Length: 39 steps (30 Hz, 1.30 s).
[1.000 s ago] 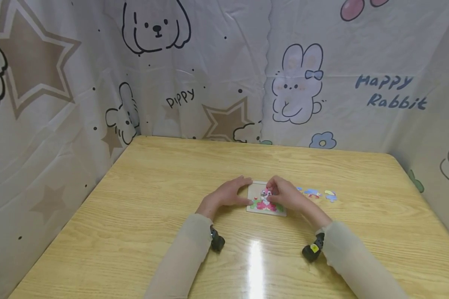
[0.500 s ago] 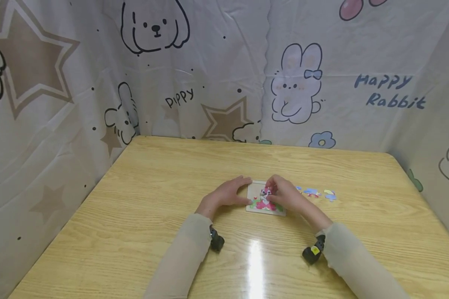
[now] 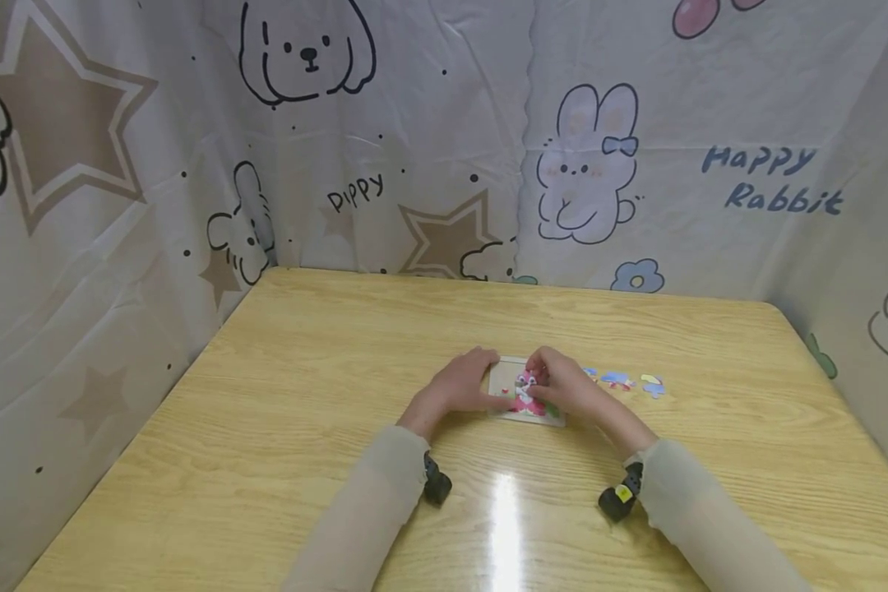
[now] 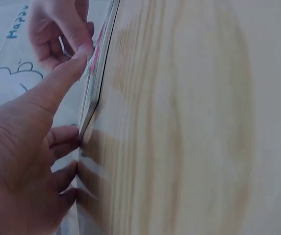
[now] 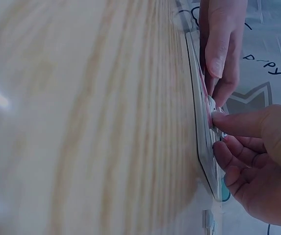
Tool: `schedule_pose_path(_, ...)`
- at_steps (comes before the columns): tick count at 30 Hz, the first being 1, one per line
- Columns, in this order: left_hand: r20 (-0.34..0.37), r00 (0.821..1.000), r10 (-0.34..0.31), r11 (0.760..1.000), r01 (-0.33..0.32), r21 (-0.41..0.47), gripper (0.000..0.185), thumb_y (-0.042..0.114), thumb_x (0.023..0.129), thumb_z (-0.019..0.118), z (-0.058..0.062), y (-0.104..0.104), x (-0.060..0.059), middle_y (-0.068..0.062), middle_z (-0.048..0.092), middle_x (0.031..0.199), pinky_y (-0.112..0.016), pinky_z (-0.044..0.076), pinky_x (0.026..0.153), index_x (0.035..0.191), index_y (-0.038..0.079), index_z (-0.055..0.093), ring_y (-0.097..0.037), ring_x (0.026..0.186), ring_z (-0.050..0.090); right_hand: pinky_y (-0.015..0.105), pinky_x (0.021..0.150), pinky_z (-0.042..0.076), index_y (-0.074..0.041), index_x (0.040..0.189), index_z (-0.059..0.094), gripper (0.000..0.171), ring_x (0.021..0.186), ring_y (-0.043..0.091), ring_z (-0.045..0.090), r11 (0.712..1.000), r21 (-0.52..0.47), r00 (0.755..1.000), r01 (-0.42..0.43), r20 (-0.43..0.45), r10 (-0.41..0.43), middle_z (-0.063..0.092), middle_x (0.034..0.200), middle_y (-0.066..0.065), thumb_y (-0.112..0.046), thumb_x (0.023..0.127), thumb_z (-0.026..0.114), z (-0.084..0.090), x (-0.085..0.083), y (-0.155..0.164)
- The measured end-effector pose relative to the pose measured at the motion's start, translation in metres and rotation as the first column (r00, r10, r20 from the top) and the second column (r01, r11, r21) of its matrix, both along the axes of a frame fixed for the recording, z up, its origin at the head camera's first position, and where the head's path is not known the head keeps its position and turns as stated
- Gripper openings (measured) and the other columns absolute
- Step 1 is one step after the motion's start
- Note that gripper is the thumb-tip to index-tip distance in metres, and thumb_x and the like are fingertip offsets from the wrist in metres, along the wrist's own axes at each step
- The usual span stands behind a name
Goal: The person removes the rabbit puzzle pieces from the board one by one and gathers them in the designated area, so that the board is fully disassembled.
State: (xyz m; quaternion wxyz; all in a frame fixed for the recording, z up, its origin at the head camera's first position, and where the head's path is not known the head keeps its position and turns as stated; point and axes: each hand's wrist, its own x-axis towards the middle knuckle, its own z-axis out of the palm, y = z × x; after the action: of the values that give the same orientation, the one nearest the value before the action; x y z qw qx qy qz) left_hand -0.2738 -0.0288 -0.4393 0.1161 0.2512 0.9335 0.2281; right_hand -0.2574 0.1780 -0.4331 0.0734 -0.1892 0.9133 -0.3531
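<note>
The person is fitting a piece [image 3: 527, 383] into a small puzzle board [image 3: 505, 374] that is lying flat near the middle of the table [image 3: 326, 362], and the job seems to be at the seating stage. The right hand [image 3: 568, 388] is pinching the piece between thumb and fingertips [image 5: 219, 119] and holding it down on the picture side of the board, about at its middle; the right wrist view is showing the piece touching the board's face, but whether it is sitting fully in its slot is too blurred to tell. The left hand [image 3: 462, 383] is bracing the board's left edge, with its thumb [image 4: 62, 78] lying straight along the near rim and its fingers curling against the side, so it is gripping the board rather than resting loose. To seat the piece well, the left hand should probably be keeping that pressure steady so the board is not sliding on the glossy wood, while the right is turning the piece slightly until its outline is matching the gap, then pressing flat instead of forcing one corner. The spare pieces [image 3: 622, 381] are lying well to the right of the board, clear of both hands.
</note>
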Motion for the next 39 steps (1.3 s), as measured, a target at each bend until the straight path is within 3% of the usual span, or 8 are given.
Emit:
schedule_pose_path(3, -0.036, 0.999, 0.019, 1.000, -0.020, -0.022, 0.081, 0.061, 0.073, 0.068, 0.001, 0.004, 0.003, -0.002, 0.052, 0.123, -0.029, 0.045, 0.088, 0.132, 0.012, 0.045, -0.015, 0.101, 0.049, 0.026, 0.071, 0.049, 0.000, 0.105, 0.050, 0.028, 0.082, 0.017, 0.054, 1.000, 0.004, 1.000, -0.008, -0.016, 0.008, 0.058, 0.091, 0.010, -0.004, 0.084, 0.067, -0.001, -0.001, 0.000)
schedule_pose_path(10, -0.025, 0.997, 0.070, 0.996, -0.072, -0.054, 0.083, 0.055, 0.073, 0.072, 0.005, 0.011, 0.008, -0.003, 0.049, 0.133, -0.036, 0.030, 0.113, 0.135, 0.010, 0.042, -0.017, 0.120, 0.046, 0.027, 0.072, 0.049, 0.001, 0.105, 0.051, 0.027, 0.083, 0.018, 0.055, 1.000, -0.003, 1.000, -0.009, -0.021, 0.009, 0.058, 0.091, 0.011, -0.003, 0.083, 0.067, 0.001, 0.000, -0.001)
schedule_pose_path(23, 0.007, 0.995, 0.099, 0.992, -0.098, -0.077, 0.082, 0.049, 0.073, 0.075, 0.007, 0.015, 0.008, -0.005, 0.046, 0.138, -0.039, 0.023, 0.117, 0.136, 0.010, 0.041, -0.019, 0.128, 0.042, 0.035, 0.079, 0.054, -0.001, 0.104, 0.052, 0.026, 0.092, 0.023, 0.059, 1.000, -0.009, 0.995, -0.013, -0.101, 0.012, 0.059, 0.098, 0.012, 0.001, 0.082, 0.066, 0.005, 0.006, -0.003)
schedule_pose_path(26, 0.008, 0.995, 0.098, 0.991, -0.097, -0.089, 0.082, 0.050, 0.073, 0.074, 0.008, 0.015, 0.007, -0.005, 0.046, 0.138, -0.039, 0.023, 0.117, 0.137, 0.010, 0.040, -0.019, 0.128, 0.042, 0.036, 0.081, 0.054, 0.000, 0.104, 0.052, 0.026, 0.094, 0.026, 0.060, 1.000, -0.023, 0.998, -0.006, -0.070, 0.004, 0.060, 0.100, 0.013, 0.002, 0.082, 0.065, 0.005, 0.005, -0.003)
schedule_pose_path(32, 0.014, 0.995, 0.095, 0.991, -0.093, -0.101, 0.084, 0.051, 0.073, 0.073, 0.008, 0.015, 0.008, -0.005, 0.045, 0.137, -0.040, 0.023, 0.117, 0.137, 0.010, 0.039, -0.019, 0.128, 0.042, 0.030, 0.076, 0.052, 0.000, 0.102, 0.054, 0.022, 0.088, 0.022, 0.058, 0.996, -0.041, 0.994, 0.076, 0.076, -0.072, 0.059, 0.095, 0.013, 0.001, 0.083, 0.064, 0.004, -0.002, -0.002)
schedule_pose_path(39, 0.005, 0.995, 0.095, 0.991, -0.094, -0.093, 0.084, 0.050, 0.073, 0.074, 0.008, 0.016, 0.007, -0.005, 0.045, 0.138, -0.041, 0.023, 0.117, 0.137, 0.010, 0.039, -0.020, 0.128, 0.041, 0.026, 0.073, 0.050, 0.001, 0.098, 0.058, 0.014, 0.083, 0.019, 0.057, 0.992, -0.060, 0.991, 0.110, 0.084, -0.105, 0.059, 0.090, 0.012, 0.001, 0.084, 0.062, 0.006, -0.007, -0.003)
